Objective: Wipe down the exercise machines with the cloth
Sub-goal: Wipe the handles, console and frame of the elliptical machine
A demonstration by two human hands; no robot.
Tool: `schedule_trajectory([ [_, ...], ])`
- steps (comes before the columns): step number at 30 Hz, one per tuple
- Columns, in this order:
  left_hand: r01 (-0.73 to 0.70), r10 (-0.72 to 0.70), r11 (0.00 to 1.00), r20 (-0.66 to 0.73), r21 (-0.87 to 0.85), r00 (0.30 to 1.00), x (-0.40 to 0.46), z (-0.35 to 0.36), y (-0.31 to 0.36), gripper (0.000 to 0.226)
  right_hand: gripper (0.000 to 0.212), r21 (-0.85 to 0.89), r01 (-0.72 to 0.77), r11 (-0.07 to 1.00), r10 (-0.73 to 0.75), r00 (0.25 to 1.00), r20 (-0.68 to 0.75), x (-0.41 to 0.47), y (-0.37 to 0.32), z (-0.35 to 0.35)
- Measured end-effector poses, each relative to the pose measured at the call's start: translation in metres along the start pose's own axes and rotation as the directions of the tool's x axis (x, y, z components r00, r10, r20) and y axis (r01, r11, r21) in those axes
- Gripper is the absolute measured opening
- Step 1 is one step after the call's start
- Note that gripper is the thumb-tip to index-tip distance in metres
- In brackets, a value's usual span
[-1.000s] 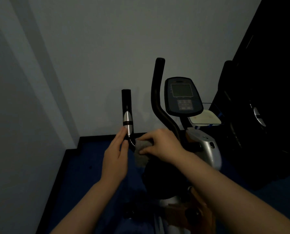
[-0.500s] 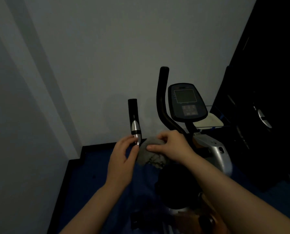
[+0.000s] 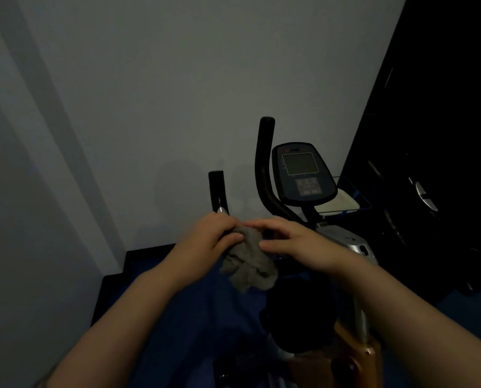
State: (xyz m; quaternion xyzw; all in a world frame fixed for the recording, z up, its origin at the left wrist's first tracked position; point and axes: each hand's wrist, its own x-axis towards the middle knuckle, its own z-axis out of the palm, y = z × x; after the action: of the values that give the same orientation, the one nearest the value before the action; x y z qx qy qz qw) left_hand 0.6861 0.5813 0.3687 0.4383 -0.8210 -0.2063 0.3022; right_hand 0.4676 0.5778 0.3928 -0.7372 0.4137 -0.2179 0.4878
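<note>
Here the fingers (image 3: 205, 228) of the left hand (image 3: 203, 242) curl around the lower part of the left grip (image 3: 218, 191), and its thumb presses the top of the cloth (image 3: 249, 261) against the hand. The right hand (image 3: 295, 242) lies just beside it with its fingers (image 3: 272, 224) fairly straight and released, the fingertips touching the upper right edge of the cloth. The cloth is grey and crumpled; it hangs bunched between the two hands, just below the left grip and in front of the bike (image 3: 342, 242).

The left grip stands upright, black with a silver band that shows just above the left hand. To its right rises the taller, curved right grip (image 3: 264, 169). Beside that sits the console (image 3: 303, 175), tilted back, with a dark screen and a pad of buttons beneath. The bike's silver housing shows behind the right wrist, and an orange part (image 3: 356, 357) sits lower down, near the right forearm. A pale flat object (image 3: 337, 204) lies behind the console. A dark machine (image 3: 429, 163) fills the right side. The floor (image 3: 194, 317) is blue, the wall (image 3: 177, 93) plain and grey.
</note>
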Motion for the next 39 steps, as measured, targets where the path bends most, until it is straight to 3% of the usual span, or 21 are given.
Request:
schedule_trajectory([
  [3,-0.063,0.066,0.985,-0.015,0.157,0.998,0.008,-0.012,-0.001,0.035,0.012,-0.455,0.093,0.886,-0.127,0.991,-0.044,0.008,0.008,-0.009],
  [4,-0.052,0.055,0.987,-0.021,0.150,0.998,0.008,-0.013,-0.002,0.031,0.009,-0.506,0.100,0.857,-0.142,0.989,-0.045,0.009,0.010,-0.012],
  [7,-0.028,0.032,0.995,-0.041,0.092,0.999,0.007,-0.008,-0.004,0.010,0.009,-0.402,0.094,0.911,-0.120,0.992,-0.040,0.009,0.012,-0.017],
  [9,-0.020,0.027,0.995,-0.067,0.102,0.997,0.007,-0.004,-0.005,0.010,0.007,-0.394,0.053,0.918,-0.087,0.994,-0.068,0.007,0.013,-0.020],
  [12,0.007,0.003,0.996,-0.113,0.086,0.994,0.011,0.001,-0.004,0.019,0.012,-0.546,0.037,0.837,-0.173,0.964,-0.200,-0.001,0.010,-0.024],
  [15,0.005,0.001,0.998,-0.116,0.057,0.993,0.013,0.012,-0.003,0.029,0.021,-0.707,-0.003,0.707,-0.361,0.858,-0.365,-0.014,0.006,-0.026],
  [17,0.031,-0.025,0.999,-0.130,0.044,0.991,0.009,0.025,-0.006,0.033,0.021,-0.703,-0.062,0.708,-0.321,0.859,-0.399,-0.022,0.014,-0.021],
  [20,0.036,-0.020,0.998,-0.241,0.061,0.970,0.001,0.044,-0.013,0.029,0.016,-0.599,-0.065,0.798,-0.160,0.935,-0.316,-0.027,0.036,-0.010],
  [24,0.052,-0.064,0.998,-0.337,-0.046,0.939,-0.006,0.055,-0.009,0.029,0.009,-0.374,-0.085,0.923,-0.003,0.974,-0.228,-0.026,0.034,-0.021],
  [26,0.058,-0.093,0.993,-0.372,-0.105,0.924,-0.007,0.057,-0.009,0.029,0.014,-0.505,-0.040,0.862,-0.058,0.983,-0.177,-0.023,0.034,-0.031],
  [29,0.050,-0.111,0.988,-0.439,-0.147,0.891,-0.010,0.059,-0.012,0.029,0.038,-0.768,0.069,0.637,-0.085,0.996,0.020,-0.018,0.037,-0.033],
  [33,0.050,-0.118,0.989,-0.523,-0.142,0.844,-0.018,0.060,-0.016,0.022,0.044,-0.871,0.123,0.475,-0.089,0.992,0.091,-0.014,0.035,-0.027],
  [35,0.060,-0.126,0.988,-0.542,-0.139,0.831,-0.021,0.061,-0.018,0.019,0.044,-0.861,0.125,0.493,-0.112,0.991,0.080,-0.006,0.030,-0.016],
  [39,0.069,-0.133,0.988,-0.532,-0.137,0.836,-0.020,0.062,-0.018,0.021,0.042,-0.731,0.051,0.681,-0.110,0.993,-0.033,0.012,0.022,0.010],
])
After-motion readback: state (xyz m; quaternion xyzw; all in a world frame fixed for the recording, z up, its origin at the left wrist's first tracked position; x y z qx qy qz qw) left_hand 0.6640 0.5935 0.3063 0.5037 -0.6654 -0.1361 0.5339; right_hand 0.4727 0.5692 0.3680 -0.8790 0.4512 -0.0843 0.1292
